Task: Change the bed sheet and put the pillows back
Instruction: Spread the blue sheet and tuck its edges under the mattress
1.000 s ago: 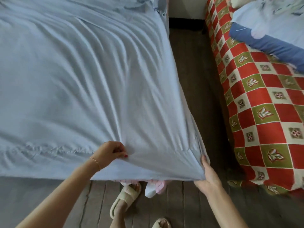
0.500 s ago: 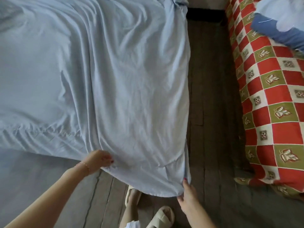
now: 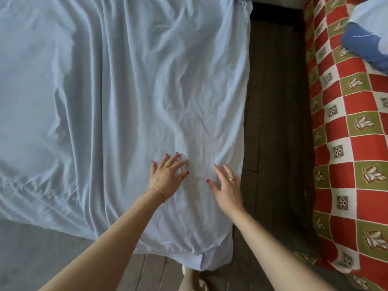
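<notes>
Head view: bed's left part and head end cut off by frame; mattress under sheet [image 3: 130, 97] not visible. Feet at bottom edge mostly hidden by sheet corner, blurry. Pillow [image 3: 365, 49] top right only partly in frame, lying on checkered cover [image 3: 357, 156] of second bed. Sheet pale blue, wrinkled, spread over bed; near corner hangs over bed end, right edge runs along dark wood floor [image 3: 275, 127], a narrow gap betw. the two beds. Left hand [image 3: 168, 177] flat on sheet, fingers spread wide, holding nothing. Right hand [image 3: 227, 185] just beside it, near sheet's right edge, fingers open, palm over fabric; contact unclear.
</notes>
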